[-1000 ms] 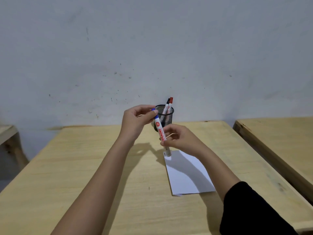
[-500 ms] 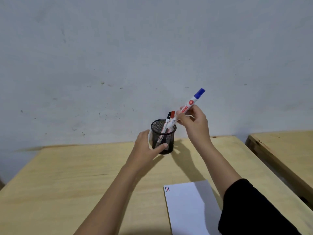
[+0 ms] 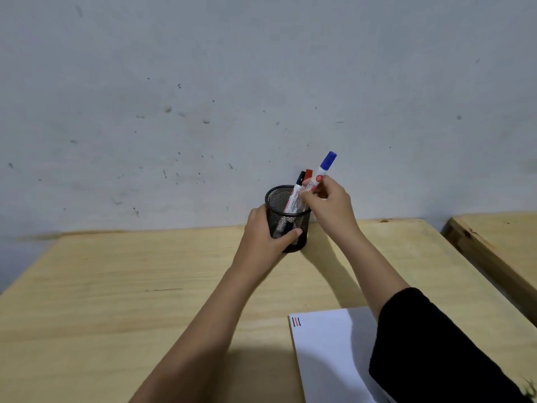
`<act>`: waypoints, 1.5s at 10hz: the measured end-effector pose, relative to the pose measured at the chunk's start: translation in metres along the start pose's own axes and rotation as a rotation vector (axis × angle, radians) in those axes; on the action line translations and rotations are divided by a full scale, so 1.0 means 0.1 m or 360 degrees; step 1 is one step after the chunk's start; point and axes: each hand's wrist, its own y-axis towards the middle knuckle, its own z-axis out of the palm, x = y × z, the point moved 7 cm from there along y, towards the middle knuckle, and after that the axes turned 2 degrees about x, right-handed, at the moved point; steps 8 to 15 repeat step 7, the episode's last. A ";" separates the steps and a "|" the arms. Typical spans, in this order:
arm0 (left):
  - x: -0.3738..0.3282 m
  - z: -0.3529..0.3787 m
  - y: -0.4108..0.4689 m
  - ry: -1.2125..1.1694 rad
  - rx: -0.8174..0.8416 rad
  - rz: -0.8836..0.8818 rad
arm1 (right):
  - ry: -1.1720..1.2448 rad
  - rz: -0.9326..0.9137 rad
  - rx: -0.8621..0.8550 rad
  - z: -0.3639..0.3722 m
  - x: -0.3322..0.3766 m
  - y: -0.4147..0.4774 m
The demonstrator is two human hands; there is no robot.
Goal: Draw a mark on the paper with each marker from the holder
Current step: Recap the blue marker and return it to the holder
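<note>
A black mesh holder (image 3: 286, 219) stands on the wooden desk (image 3: 145, 286) near the wall. The left hand (image 3: 263, 237) wraps its side, fingers (image 3: 290, 234) curled closed against the mesh. Inside it, a black-capped marker (image 3: 296, 193) and a red-capped marker (image 3: 308, 174) lean toward the right rim. The right hand (image 3: 329, 205) is just above that rim, its fingers pinched shut on the barrel of a blue-capped marker (image 3: 322, 170), cap up and tilted right, lower end at the holder's mouth. The white paper (image 3: 328, 359) lies on the desk well below both hands, nearer the camera, with three short marks (image 3: 295, 321) in its top left corner.
</note>
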 end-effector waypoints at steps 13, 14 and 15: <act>0.05 0.01 0.11 0.0183 0.0227 -0.0083 | -0.0167 0.0209 0.0066 -0.26 0.09 -0.14; 0.05 0.01 0.11 0.0183 0.0227 -0.0083 | -0.0167 0.0209 0.0066 -0.26 0.09 -0.14; 0.05 0.01 0.11 0.0183 0.0227 -0.0083 | -0.0167 0.0209 0.0066 -0.26 0.09 -0.14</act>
